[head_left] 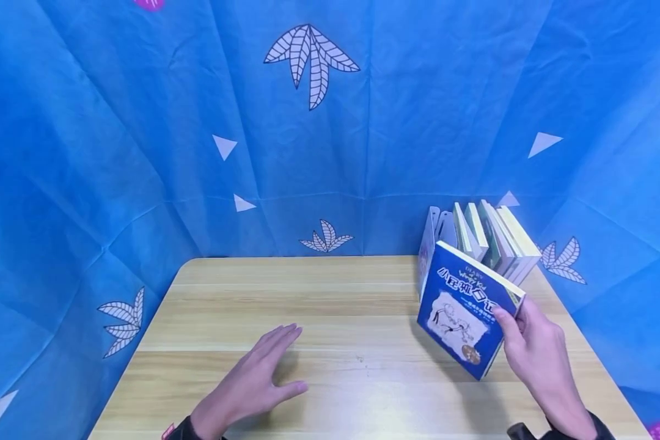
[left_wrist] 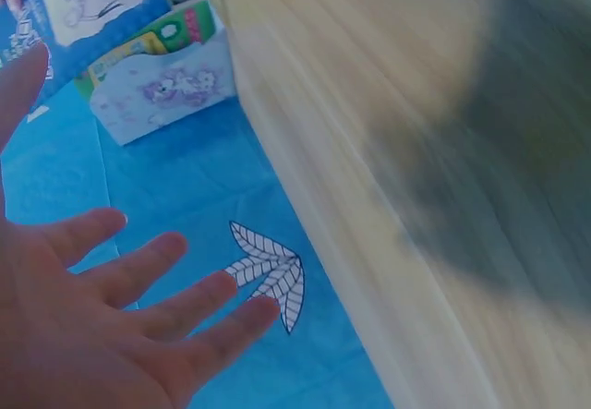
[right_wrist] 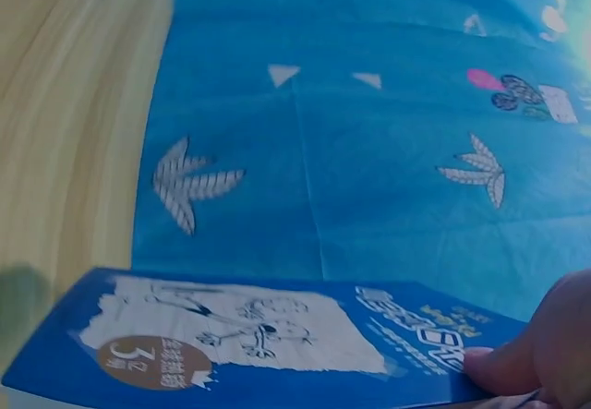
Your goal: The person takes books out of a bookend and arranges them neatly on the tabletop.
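My right hand (head_left: pixel 539 345) grips a blue paperback book (head_left: pixel 456 324) by its right edge, thumb on the front cover. The cover bears white lettering, a line drawing and a round brown badge. Tilted, the book overlaps the front of a book holder (head_left: pixel 426 250) in the head view. Several books (head_left: pixel 497 235) stand in that holder, leaning, with their pale page edges up. My left hand (head_left: pixel 255 373) is over the table's left half, fingers straight and thumb spread, holding nothing. In the left wrist view the holder's side (left_wrist: pixel 171 95) shows a pony picture.
The light wooden table (head_left: pixel 330 287) reaches back to a blue cloth (head_left: pixel 330 153) printed with white leaves and triangles. This cloth also hangs along the left and right sides. The holder stands near the table's back right corner.
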The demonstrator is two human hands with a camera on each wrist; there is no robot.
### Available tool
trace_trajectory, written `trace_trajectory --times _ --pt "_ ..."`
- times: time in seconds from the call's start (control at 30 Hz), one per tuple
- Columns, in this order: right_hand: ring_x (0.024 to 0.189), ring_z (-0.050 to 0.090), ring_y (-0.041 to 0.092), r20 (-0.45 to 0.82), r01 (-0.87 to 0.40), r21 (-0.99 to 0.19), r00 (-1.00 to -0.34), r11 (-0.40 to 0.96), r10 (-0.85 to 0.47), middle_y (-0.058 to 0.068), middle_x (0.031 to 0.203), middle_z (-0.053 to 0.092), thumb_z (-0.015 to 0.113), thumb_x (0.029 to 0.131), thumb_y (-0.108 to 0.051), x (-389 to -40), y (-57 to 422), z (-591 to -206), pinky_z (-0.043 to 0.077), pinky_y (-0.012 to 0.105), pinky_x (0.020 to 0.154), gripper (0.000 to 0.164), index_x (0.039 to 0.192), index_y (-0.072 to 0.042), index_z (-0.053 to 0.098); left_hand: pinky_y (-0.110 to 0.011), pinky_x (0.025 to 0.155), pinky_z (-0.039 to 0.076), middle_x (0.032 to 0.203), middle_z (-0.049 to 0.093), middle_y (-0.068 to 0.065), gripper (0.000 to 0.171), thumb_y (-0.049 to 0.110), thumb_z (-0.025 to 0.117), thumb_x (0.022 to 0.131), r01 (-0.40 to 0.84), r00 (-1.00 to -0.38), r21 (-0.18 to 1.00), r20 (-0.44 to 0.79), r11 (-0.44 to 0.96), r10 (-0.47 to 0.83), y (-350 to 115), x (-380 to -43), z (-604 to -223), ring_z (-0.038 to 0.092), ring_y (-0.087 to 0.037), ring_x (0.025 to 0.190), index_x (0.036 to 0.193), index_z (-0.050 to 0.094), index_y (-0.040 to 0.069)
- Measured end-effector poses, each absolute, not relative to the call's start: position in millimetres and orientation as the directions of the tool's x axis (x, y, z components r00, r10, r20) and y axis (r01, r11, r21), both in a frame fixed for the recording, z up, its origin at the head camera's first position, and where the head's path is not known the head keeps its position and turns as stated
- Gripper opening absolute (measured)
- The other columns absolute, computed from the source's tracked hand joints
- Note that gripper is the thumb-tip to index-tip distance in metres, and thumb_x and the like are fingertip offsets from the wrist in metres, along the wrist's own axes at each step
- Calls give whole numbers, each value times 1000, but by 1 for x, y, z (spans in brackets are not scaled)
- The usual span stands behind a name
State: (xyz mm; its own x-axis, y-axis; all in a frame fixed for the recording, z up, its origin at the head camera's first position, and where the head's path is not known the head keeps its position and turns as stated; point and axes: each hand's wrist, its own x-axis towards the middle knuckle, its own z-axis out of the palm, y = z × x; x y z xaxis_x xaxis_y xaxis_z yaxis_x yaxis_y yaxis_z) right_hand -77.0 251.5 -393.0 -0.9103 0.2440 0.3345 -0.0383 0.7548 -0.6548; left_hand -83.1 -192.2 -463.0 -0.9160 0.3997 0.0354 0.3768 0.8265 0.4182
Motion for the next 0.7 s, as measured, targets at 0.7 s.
trace_trajectory --times 0.7 --pt "108 76 27 -184 110 -930 -966 351 -184 25 132 70 53 109 -21 -75 209 -407 65 36 85 49 151 2 42 -23 98 58 147 62 -15 66 32 78 93 107 -890 944 -49 313 453 -151 -78 -457 64 -34 129 151 52 13"
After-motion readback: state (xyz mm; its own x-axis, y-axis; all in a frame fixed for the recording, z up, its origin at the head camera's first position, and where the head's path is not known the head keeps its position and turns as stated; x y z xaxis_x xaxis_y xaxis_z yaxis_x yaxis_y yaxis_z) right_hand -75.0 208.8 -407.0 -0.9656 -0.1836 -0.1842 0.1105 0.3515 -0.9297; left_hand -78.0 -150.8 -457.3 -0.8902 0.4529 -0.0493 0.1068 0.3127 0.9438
